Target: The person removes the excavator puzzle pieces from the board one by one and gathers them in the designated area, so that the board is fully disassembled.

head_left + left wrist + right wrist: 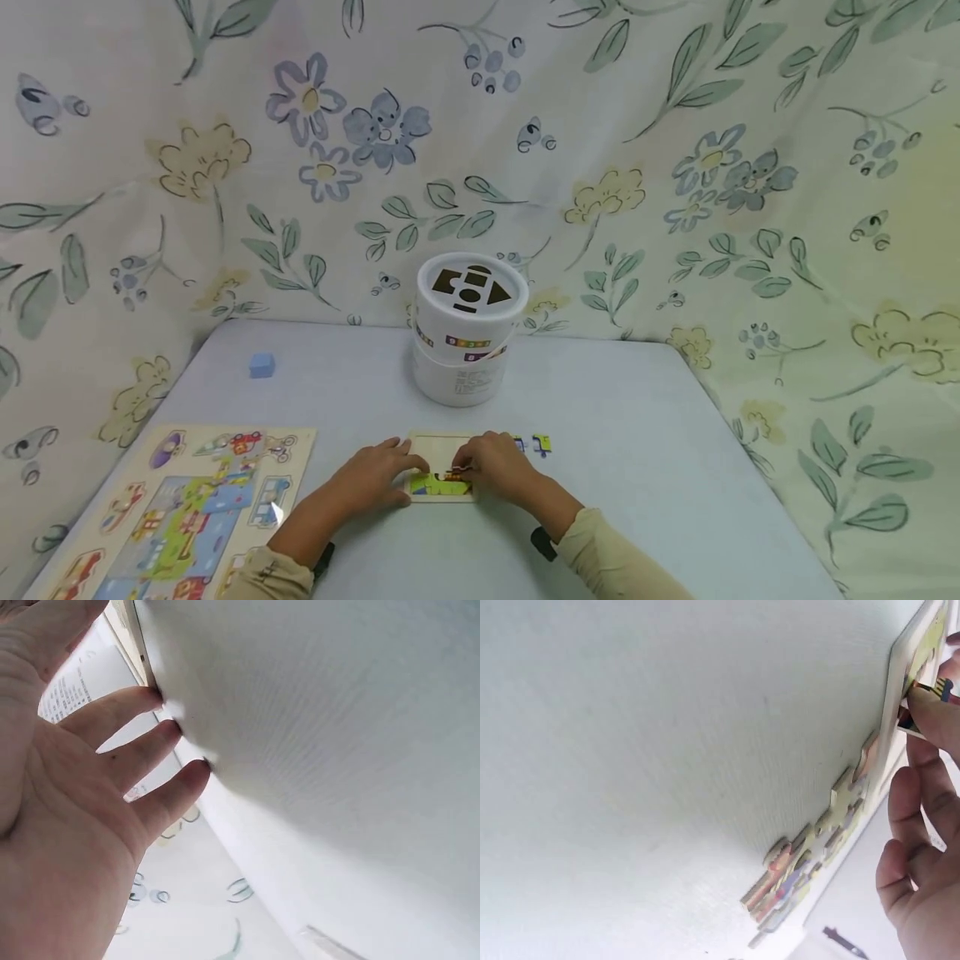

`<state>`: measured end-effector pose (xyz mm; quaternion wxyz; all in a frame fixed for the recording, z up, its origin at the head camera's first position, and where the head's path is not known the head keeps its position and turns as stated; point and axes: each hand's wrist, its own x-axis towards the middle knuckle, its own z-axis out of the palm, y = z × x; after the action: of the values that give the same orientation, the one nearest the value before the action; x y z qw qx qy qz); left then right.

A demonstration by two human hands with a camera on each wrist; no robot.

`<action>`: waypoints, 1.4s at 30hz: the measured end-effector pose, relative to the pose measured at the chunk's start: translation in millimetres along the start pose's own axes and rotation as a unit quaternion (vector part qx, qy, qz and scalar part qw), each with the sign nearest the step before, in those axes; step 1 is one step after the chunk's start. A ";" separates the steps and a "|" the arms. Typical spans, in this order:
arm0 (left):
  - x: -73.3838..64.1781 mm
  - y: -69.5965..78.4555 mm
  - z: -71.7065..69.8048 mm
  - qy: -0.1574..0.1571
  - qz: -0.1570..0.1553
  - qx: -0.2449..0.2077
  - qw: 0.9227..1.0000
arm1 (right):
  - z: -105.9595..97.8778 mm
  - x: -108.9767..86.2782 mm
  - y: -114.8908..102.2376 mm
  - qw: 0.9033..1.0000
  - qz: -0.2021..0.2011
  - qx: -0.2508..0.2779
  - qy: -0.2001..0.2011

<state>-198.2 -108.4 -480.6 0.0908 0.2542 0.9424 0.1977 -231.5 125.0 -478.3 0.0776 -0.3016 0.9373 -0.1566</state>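
Note:
A small wooden puzzle board (442, 446) lies on the table between the two hands, with green and yellow pieces (431, 486) set along its near side. My right hand (501, 468) pinches a dark, yellow-striped puzzle piece (906, 721) between thumb and finger, over the board's right part. The other right fingers are bent in the right wrist view. My left hand (375, 477) rests at the board's left edge, its fingers spread and relaxed. In the left wrist view those fingertips (196, 772) are at the tabletop beside the board edge.
Loose puzzle pieces (542, 445) lie just right of the board, partly hidden by the right hand. A white bucket (461, 379) with a shape-cutout lid stands behind. At left lies a large picture puzzle (296, 450); a blue block (262, 365) sits farther back.

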 end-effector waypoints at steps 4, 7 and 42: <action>-0.2 6.3 -0.7 -0.027 0.002 0.026 0.999 | -0.7 -2.4 1.0 1.000 0.017 0.017 0.000; -1.1 9.8 0.3 -0.034 0.005 0.030 0.999 | -1.1 -4.6 2.5 0.998 0.036 0.041 -0.002; -1.0 2.3 2.1 -0.011 -0.039 0.000 0.999 | -29.5 -70.9 84.0 0.990 0.118 0.075 0.015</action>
<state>-195.8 -106.4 -481.5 0.1084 0.2196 0.9505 0.1915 -226.8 238.7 -475.6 0.1037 -0.1797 0.9530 -0.2206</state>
